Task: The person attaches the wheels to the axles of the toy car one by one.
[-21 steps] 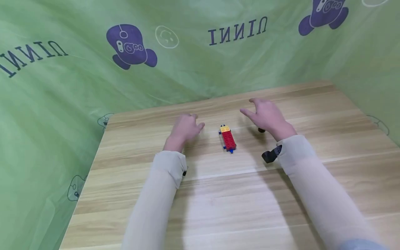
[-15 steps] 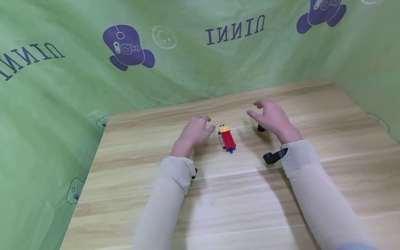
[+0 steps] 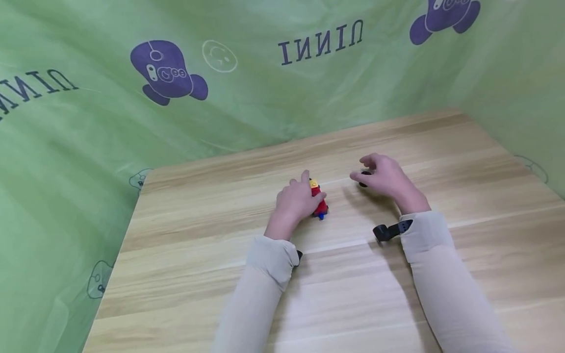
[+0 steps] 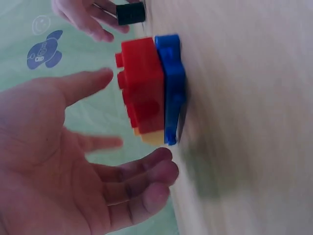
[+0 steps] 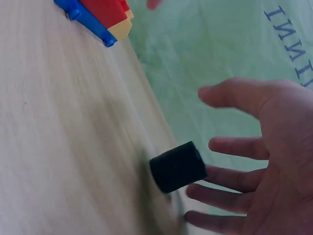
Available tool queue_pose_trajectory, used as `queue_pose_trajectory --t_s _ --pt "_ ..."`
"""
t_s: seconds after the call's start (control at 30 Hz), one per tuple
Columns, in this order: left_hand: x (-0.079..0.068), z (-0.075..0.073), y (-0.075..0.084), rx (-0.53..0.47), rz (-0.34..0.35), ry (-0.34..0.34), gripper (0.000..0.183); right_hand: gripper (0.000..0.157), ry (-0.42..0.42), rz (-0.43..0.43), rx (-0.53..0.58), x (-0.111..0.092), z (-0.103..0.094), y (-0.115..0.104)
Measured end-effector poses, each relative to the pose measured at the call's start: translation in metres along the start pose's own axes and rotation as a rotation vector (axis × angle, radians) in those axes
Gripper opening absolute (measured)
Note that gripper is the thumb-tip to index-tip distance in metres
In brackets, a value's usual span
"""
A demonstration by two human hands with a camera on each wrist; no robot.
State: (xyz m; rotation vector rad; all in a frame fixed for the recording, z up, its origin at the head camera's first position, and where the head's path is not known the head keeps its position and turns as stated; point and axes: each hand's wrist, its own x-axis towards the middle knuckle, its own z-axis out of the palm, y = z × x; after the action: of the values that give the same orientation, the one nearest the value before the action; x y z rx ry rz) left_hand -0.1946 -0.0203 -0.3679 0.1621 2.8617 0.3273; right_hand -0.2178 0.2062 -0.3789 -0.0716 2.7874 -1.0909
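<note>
A pale, wood-grained tabletop (image 3: 176, 279) fills the lower part of the head view, its far edge climbing from left of centre to the upper right. Creased green cloth (image 3: 260, 117) hangs behind it and down both sides of the frame. A purple cartoon figure (image 3: 172, 88) is printed at upper left, with a pale smiley face (image 3: 219, 56) just beside it. Dark mirrored lettering (image 3: 322, 43) crosses the upper centre; a second purple figure (image 3: 443, 19) is cut by the top edge at upper right.
</note>
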Motion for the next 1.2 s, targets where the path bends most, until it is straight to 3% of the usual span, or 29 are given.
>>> queue_pose_trajectory --t_s 0.13,0.27,0.47,0.67,0.8,0.93,1.03,1.2 --pt "-0.001 0.005 -0.003 0.018 0.039 -0.051 0.07 0.076 -0.026 0.019 -0.004 0.0 0.0 0.001" --pt "-0.002 0.007 -0.01 0.001 0.068 -0.052 0.055 0.073 -0.038 -0.007 -0.015 0.0 -0.001 -0.001" --pt "-0.005 0.007 -0.021 -0.145 0.062 -0.002 0.048 0.064 -0.05 -0.051 -0.046 0.001 -0.001 -0.001" --pt "-0.008 0.005 -0.027 -0.302 0.048 0.09 0.038 0.06 -0.058 -0.054 -0.035 0.002 -0.002 -0.002" --pt "-0.008 0.002 -0.028 -0.456 0.105 0.153 0.027 0.056 -0.052 -0.06 -0.051 0.0 -0.002 0.0" --pt "-0.01 -0.003 -0.024 -0.725 0.191 0.169 0.028 0.05 -0.032 -0.063 -0.066 0.0 -0.002 0.004" --pt "-0.012 -0.007 -0.02 -0.886 0.237 0.165 0.039 0.046 -0.02 -0.06 -0.073 0.0 -0.002 0.008" --pt "-0.015 -0.012 -0.014 -0.988 0.282 0.177 0.063 0.043 -0.014 -0.036 -0.053 0.0 -0.006 0.012"
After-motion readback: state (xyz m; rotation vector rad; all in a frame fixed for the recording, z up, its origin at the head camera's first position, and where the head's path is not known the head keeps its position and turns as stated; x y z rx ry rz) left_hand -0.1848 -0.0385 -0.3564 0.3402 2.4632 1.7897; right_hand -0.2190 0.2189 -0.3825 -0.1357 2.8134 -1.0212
